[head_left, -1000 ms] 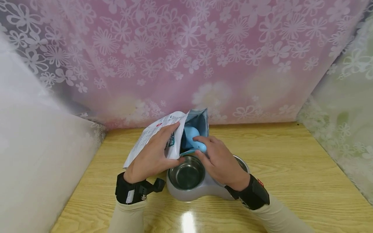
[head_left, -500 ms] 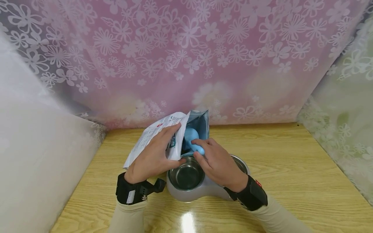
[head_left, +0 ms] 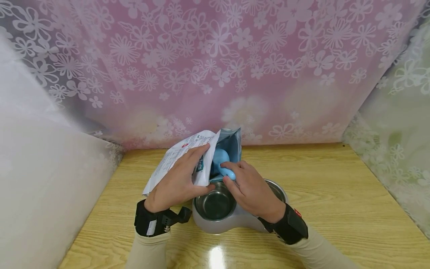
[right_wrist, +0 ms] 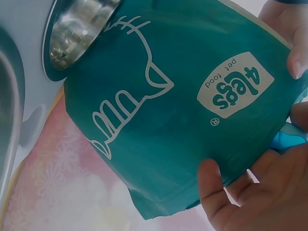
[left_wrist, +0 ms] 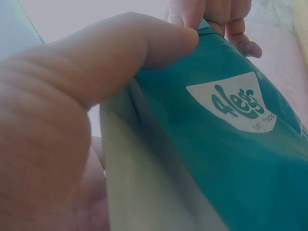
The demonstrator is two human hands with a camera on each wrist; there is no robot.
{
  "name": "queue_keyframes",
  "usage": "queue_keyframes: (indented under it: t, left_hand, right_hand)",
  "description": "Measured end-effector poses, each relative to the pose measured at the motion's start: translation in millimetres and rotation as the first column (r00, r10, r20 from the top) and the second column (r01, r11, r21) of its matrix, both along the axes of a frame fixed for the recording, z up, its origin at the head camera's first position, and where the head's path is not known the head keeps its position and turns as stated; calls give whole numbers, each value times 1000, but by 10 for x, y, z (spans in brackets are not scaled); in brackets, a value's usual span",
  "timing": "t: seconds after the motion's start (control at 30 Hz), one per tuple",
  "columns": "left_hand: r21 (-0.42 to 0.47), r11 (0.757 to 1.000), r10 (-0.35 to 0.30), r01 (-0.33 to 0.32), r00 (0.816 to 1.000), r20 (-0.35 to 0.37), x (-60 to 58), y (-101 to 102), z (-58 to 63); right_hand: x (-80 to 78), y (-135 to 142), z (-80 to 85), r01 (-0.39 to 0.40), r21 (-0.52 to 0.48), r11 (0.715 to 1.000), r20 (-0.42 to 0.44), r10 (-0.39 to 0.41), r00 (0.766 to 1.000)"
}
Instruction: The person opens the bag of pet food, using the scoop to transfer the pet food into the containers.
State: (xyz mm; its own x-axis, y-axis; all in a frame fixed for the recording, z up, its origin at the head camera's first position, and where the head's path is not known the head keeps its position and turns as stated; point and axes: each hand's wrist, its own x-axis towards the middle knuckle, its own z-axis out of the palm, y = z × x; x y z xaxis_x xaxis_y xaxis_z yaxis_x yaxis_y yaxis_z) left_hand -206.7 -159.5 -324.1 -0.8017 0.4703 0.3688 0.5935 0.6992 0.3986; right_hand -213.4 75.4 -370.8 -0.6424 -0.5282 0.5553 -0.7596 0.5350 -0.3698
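Note:
A pet food bag point(head_left: 174, 154), white on its side and teal on its front, leans with its mouth toward the right in the head view. My left hand point(head_left: 179, 179) grips it near the mouth, thumb at the lower edge. Inside the opening sits a light blue scoop point(head_left: 220, 157), its lower part hidden in the bag. My right hand point(head_left: 256, 192) holds the scoop's handle between thumb and fingers. The right wrist view shows the teal front of the bag point(right_wrist: 159, 163) and a bit of the blue scoop point(right_wrist: 288, 139) by the fingers. Any food inside is out of sight.
Below the bag mouth stands a grey double bowl stand point(head_left: 218, 225) with two metal bowls, the right one partly covered by my right hand. It rests on a wooden table point(head_left: 322, 179). Flowered pink cloth point(head_left: 201, 74) hangs behind, with pale panels at both sides.
The scoop's handle end has swung slightly down and left, and my right hand has shifted a little left with it. The bag and my left hand have barely moved.

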Motion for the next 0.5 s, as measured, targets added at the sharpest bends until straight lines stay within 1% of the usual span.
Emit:
queue_keyframes:
  t: [0.27, 0.5]
  left_hand:
    - [0, 1000, -7, 7, 1000, 9, 0, 8, -1]
    - [0, 1000, -11, 11, 1000, 6, 4, 0, -1]
  right_hand:
    - [1, 7, -14, -4, -2, 1000, 28, 4, 1000]
    - [22, 6, 11, -6, 5, 1000, 58, 6, 998]
